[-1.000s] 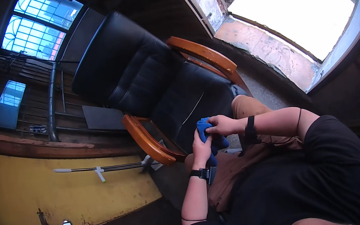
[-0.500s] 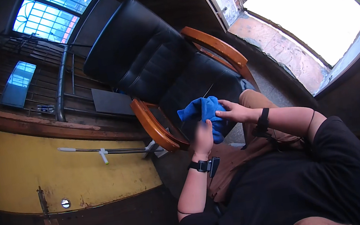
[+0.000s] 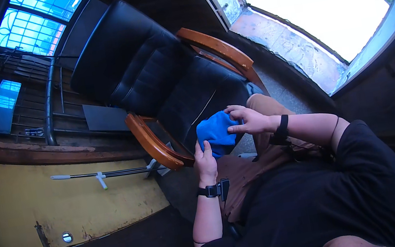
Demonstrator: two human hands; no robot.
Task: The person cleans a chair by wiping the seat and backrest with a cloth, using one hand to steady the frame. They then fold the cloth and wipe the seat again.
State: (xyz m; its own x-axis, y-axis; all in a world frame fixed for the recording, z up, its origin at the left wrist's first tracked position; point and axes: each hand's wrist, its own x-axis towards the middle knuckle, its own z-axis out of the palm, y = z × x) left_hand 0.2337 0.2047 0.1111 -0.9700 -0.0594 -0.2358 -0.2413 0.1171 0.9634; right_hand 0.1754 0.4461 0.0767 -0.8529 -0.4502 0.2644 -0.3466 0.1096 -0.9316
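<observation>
A blue cloth, bunched into a compact folded bundle, is held between my two hands over the front of a black leather armchair seat. My left hand grips its lower left edge, thumb upright against the near side; its other fingers are partly hidden behind the cloth. My right hand pinches the upper right side between thumb and fingers. Both wrists carry black straps, the left one with a small dark device.
The chair has curved wooden armrests. To the left, a white-handled pole lies by a yellow panel. Beyond it are a metal pipe frame and a barred window. A bright doorway opens at the upper right.
The cloth has gone from loosely draped with a flap hanging left to a tighter bundle. My left hand has shifted left and lower on it. The whole view has swung slightly.
</observation>
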